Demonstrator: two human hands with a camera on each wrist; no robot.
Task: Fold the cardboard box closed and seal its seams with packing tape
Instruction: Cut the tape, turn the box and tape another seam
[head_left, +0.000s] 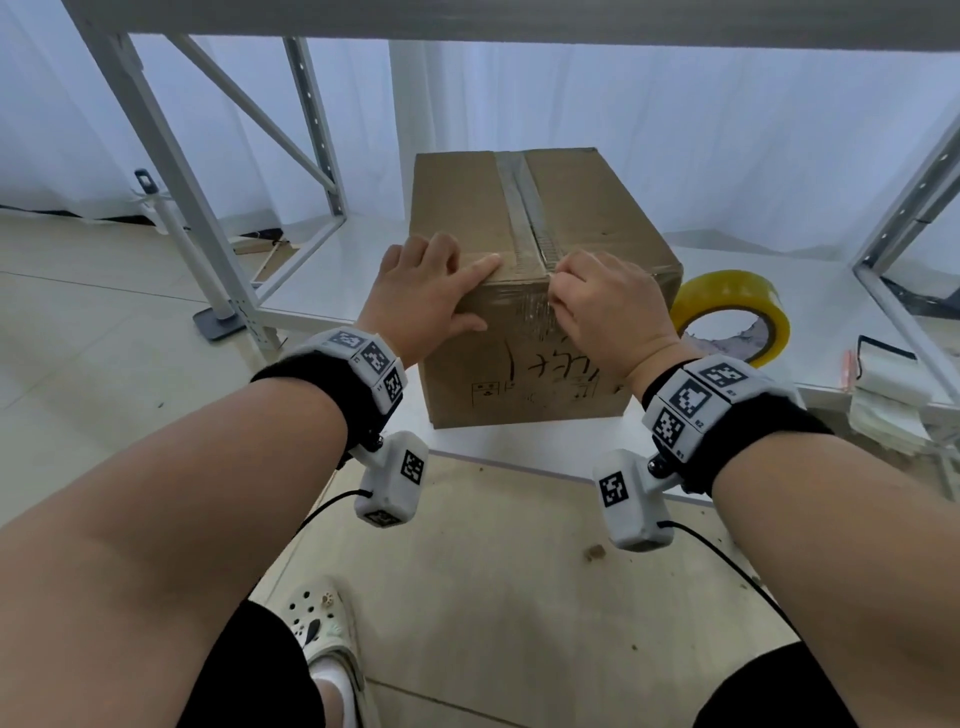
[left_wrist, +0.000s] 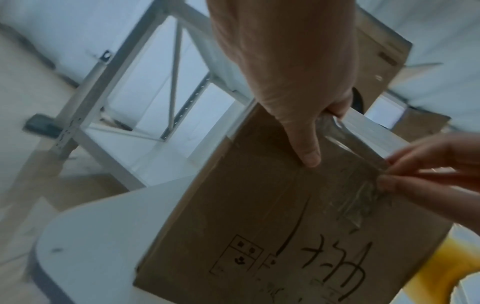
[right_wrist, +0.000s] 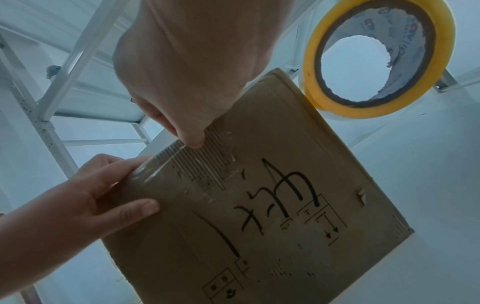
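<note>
Both hands (head_left: 423, 291) on box (head_left: 587, 223) edge

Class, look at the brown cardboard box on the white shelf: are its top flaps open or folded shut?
Folded shut. The brown cardboard box has both top flaps lying flat, meeting at a centre seam covered by a strip of clear tape.

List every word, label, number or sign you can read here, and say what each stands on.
"R2", "R1": tiny tags, as far as they can be read, beside the square markers on the right wristband.
Handwritten characters in black marker on the front of the cardboard box: not legible to me.
Printed pictograms with arrows on the same face: no readable words.
Reddish print inside the tape roll: blurred.
Left wristband tags: too small.
</note>
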